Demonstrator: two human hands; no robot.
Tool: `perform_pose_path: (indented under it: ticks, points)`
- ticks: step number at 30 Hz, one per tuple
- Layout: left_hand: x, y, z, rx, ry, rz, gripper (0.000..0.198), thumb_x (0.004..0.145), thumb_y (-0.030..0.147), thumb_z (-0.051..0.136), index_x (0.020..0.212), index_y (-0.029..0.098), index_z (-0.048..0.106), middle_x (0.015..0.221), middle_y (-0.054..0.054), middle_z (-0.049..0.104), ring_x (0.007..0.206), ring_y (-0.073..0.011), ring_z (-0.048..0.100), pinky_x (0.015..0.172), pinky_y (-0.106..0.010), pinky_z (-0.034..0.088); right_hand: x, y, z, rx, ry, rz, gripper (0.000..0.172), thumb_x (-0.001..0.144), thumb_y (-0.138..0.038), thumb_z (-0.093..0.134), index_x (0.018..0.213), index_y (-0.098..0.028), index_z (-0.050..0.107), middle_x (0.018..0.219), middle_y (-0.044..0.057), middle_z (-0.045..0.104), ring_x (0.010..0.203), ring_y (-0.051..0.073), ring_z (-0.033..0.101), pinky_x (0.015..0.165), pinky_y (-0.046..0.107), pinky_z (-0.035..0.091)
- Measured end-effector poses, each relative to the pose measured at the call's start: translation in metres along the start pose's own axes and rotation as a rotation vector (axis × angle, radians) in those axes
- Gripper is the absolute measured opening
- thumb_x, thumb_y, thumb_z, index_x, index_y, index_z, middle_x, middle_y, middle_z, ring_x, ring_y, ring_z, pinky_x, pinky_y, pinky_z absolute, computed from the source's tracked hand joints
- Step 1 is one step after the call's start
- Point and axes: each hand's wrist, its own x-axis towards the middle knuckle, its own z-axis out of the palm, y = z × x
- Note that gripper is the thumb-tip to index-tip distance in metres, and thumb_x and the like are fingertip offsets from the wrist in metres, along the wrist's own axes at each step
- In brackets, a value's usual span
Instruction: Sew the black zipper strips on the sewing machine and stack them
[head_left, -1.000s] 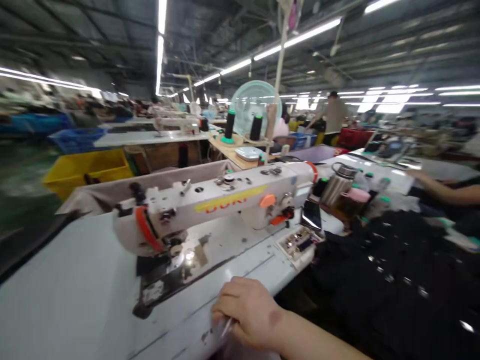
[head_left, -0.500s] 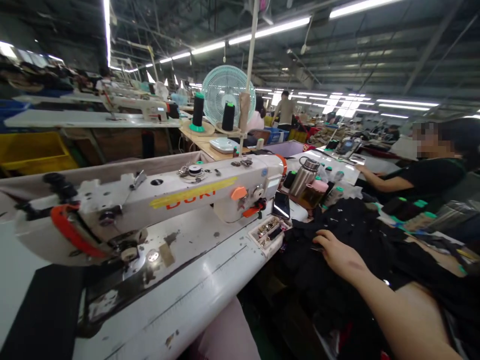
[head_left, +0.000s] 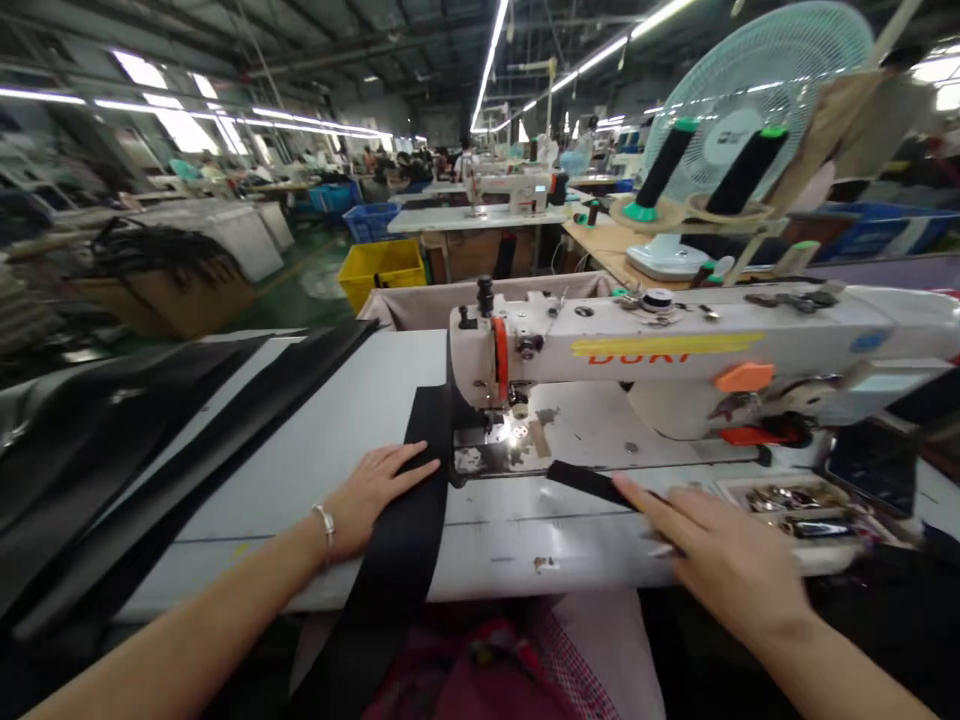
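A long black fabric strip [head_left: 409,535] runs over the front edge of the sewing machine table, left of the needle. My left hand [head_left: 371,500] lies on it with fingers stretched out, a bracelet on the wrist. In my right hand [head_left: 720,550] is a short black fabric piece [head_left: 589,484], pinched at one end, its free end pointing left toward the needle area. Something pale and thin shows under the right fingers, too blurred to name. The white sewing machine [head_left: 637,345] stands just behind both hands, its presser foot [head_left: 495,425] beside the long strip.
More black strips [head_left: 217,440] lie across the table's left side. At the right, a small tray [head_left: 795,500] holds metal parts beside a phone [head_left: 874,465]. Thread cones [head_left: 664,170] and a fan [head_left: 739,130] stand behind. A yellow crate [head_left: 382,268] sits beyond the table.
The view has swung left. My right hand has left the dark garment pile at the right and come over the table with a short black piece. My left hand has come into view on the long strip.
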Motion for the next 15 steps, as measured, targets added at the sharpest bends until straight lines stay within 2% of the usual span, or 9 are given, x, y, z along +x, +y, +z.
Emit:
perform_pose_path:
  ticks: [3,5,7,10,12,13,15]
  points:
    - [0.01,-0.008,0.004,-0.003,0.012,-0.032,0.067,0.079,0.025,0.057,0.142,0.034,0.035,0.137,-0.009,0.039,0.117,-0.0288,0.04,0.1,-0.049,0.032,0.052,-0.053,0.027,0.026,-0.225,-0.175,0.061,0.08,-0.002,0.048,0.135,-0.027,0.047,0.078,0.001,0.06,0.067,0.018,0.057,0.058,0.03,0.042]
    - [0.009,-0.009,0.007,-0.01,0.035,-0.048,0.062,0.081,0.025,0.055,0.14,0.034,0.038,0.129,-0.008,0.044,0.111,-0.0268,0.042,0.097,-0.046,0.035,0.068,-0.072,0.033,0.036,-0.35,-0.241,0.06,0.079,-0.002,0.049,0.135,-0.024,0.047,0.08,0.002,0.062,0.067,0.019,0.058,0.056,0.031,0.044]
    - [0.006,-0.009,0.009,-0.018,0.05,-0.059,0.059,0.082,0.027,0.055,0.139,0.033,0.041,0.123,-0.009,0.046,0.107,-0.0255,0.043,0.095,-0.044,0.036,0.074,-0.081,0.031,0.049,-0.422,-0.266,0.059,0.078,-0.003,0.05,0.135,-0.019,0.047,0.082,0.004,0.063,0.068,0.02,0.059,0.054,0.032,0.046]
    - [0.004,-0.009,0.012,-0.024,0.062,-0.072,0.058,0.081,0.024,0.053,0.137,0.033,0.044,0.12,-0.008,0.048,0.105,-0.0243,0.045,0.096,-0.043,0.036,0.08,-0.087,0.018,0.121,-0.428,-0.309,0.039,0.08,-0.017,0.056,0.118,-0.015,0.06,0.104,0.01,0.063,0.082,0.023,0.059,0.054,0.031,0.048]
    - [0.002,-0.011,0.017,-0.031,0.094,-0.075,0.059,0.079,0.021,0.052,0.136,0.035,0.045,0.123,-0.007,0.048,0.11,-0.0246,0.045,0.099,-0.042,0.035,0.084,-0.092,0.013,0.178,-0.392,-0.38,0.028,0.08,-0.03,0.058,0.103,-0.015,0.066,0.126,0.014,0.054,0.096,0.026,0.056,0.055,0.031,0.049]
    - [0.001,-0.015,0.021,-0.036,0.124,-0.077,0.06,0.077,0.021,0.052,0.135,0.036,0.046,0.126,-0.006,0.047,0.114,-0.0252,0.045,0.101,-0.042,0.034,0.086,-0.094,0.012,0.191,-0.378,-0.423,0.028,0.08,-0.034,0.058,0.099,-0.014,0.067,0.132,0.016,0.05,0.1,0.027,0.055,0.056,0.031,0.049]
    - [0.001,-0.028,0.032,-0.037,0.207,-0.084,0.062,0.075,0.024,0.053,0.135,0.038,0.046,0.137,-0.003,0.042,0.121,-0.028,0.042,0.102,-0.042,0.034,0.092,-0.097,0.015,0.193,-0.385,-0.487,0.029,0.079,-0.035,0.058,0.094,-0.012,0.067,0.129,0.02,0.051,0.096,0.027,0.056,0.054,0.031,0.049]
